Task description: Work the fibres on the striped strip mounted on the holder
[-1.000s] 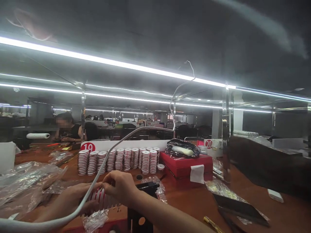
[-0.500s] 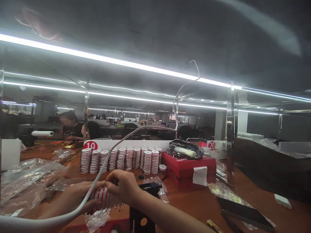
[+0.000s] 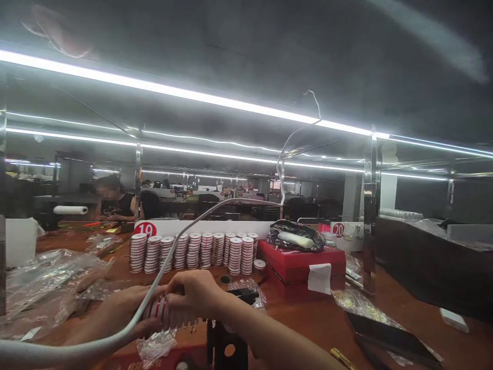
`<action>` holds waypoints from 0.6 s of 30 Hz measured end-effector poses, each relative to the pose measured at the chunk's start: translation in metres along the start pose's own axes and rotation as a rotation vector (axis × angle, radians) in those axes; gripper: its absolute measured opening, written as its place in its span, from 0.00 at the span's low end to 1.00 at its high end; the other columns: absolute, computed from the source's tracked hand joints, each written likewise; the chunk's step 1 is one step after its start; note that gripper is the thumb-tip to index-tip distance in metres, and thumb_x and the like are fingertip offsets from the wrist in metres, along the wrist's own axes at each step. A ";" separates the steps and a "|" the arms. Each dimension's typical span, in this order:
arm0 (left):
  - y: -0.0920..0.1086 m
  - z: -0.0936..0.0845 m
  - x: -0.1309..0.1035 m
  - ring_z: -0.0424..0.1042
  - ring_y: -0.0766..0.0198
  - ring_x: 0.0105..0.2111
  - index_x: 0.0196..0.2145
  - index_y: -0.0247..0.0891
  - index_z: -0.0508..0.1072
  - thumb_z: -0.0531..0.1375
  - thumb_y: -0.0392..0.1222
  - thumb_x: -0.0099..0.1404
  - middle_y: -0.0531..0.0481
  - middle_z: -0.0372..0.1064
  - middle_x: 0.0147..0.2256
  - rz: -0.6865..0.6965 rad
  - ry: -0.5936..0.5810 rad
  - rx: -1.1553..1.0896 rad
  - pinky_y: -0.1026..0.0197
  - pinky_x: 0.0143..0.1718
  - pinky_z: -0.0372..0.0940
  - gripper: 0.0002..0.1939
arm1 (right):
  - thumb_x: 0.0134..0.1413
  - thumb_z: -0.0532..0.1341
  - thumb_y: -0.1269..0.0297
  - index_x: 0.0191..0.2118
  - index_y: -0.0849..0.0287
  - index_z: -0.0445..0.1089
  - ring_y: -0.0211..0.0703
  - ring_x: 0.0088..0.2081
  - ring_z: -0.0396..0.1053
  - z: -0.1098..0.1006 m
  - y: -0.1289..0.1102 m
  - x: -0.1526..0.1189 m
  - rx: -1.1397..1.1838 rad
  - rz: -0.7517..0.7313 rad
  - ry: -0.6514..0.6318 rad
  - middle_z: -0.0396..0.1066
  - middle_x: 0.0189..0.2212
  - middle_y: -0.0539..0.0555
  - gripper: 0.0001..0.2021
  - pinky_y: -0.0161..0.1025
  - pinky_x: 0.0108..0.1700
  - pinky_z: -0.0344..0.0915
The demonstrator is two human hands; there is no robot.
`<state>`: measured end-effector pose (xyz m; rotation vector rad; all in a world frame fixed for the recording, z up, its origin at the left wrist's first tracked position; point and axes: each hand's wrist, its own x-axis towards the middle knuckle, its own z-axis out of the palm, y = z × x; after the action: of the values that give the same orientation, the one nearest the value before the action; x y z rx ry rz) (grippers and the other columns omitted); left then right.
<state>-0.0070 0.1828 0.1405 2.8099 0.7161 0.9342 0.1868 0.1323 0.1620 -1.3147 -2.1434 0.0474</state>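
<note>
A row of red and white spools (image 3: 158,310) lies on its side, low and left of centre. Around its left end curl the fingers of my left hand (image 3: 115,311), with the thumb below. My right hand (image 3: 198,293) is closed over the top of the same row, thumb and forefinger together; any thread between them is too fine to make out. Just right of the spools stands a black device (image 3: 227,341) with a round hole, partly hidden by my right forearm. A crumpled clear plastic bag (image 3: 156,347) lies beneath the spools.
Stacks of white-rimmed spools (image 3: 192,252) line the white divider. To their right is a red box (image 3: 304,264) bearing a dark pouch (image 3: 295,236). A white cable (image 3: 162,267) crosses in front. Plastic bags (image 3: 50,288) cover the left side; a dark tablet-like slab (image 3: 389,339) lies right.
The view has shifted slightly, so the scene sits a little farther right. Both hands stay on the row of spools, with only small finger movement.
</note>
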 end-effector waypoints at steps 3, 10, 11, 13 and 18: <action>0.000 0.000 -0.001 0.72 0.55 0.39 0.48 0.45 0.71 0.60 0.53 0.56 0.50 0.75 0.41 -0.015 -0.058 -0.065 0.61 0.37 0.64 0.22 | 0.48 0.66 0.64 0.36 0.53 0.75 0.38 0.31 0.71 -0.002 0.001 0.001 -0.044 -0.039 -0.040 0.75 0.29 0.46 0.07 0.30 0.28 0.57; -0.003 -0.001 0.003 0.72 0.54 0.39 0.51 0.49 0.69 0.59 0.53 0.58 0.52 0.75 0.41 -0.028 -0.145 -0.147 0.60 0.37 0.63 0.23 | 0.51 0.64 0.63 0.35 0.55 0.74 0.37 0.32 0.72 -0.003 -0.002 -0.006 -0.142 -0.129 -0.033 0.75 0.30 0.47 0.05 0.30 0.29 0.57; -0.003 -0.002 0.004 0.72 0.54 0.38 0.51 0.49 0.69 0.59 0.53 0.58 0.52 0.75 0.40 -0.031 -0.157 -0.151 0.59 0.37 0.63 0.23 | 0.51 0.63 0.62 0.35 0.55 0.74 0.37 0.33 0.72 -0.003 -0.003 -0.007 -0.157 -0.139 -0.027 0.75 0.30 0.47 0.05 0.30 0.28 0.57; -0.004 -0.002 0.005 0.72 0.53 0.37 0.50 0.48 0.70 0.58 0.54 0.58 0.51 0.75 0.38 -0.035 -0.180 -0.154 0.59 0.36 0.63 0.22 | 0.50 0.64 0.62 0.34 0.54 0.74 0.38 0.33 0.72 -0.002 -0.003 -0.007 -0.189 -0.157 -0.014 0.75 0.30 0.46 0.05 0.31 0.27 0.55; -0.011 -0.002 0.006 0.72 0.55 0.37 0.51 0.46 0.69 0.59 0.52 0.58 0.52 0.75 0.39 -0.037 -0.226 -0.171 0.61 0.37 0.64 0.23 | 0.45 0.65 0.62 0.32 0.54 0.72 0.37 0.30 0.71 0.006 -0.001 -0.006 -0.281 -0.248 0.025 0.74 0.28 0.45 0.06 0.31 0.23 0.50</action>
<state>-0.0080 0.1950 0.1424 2.6835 0.6241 0.6250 0.1852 0.1287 0.1549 -1.1786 -2.3369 -0.3813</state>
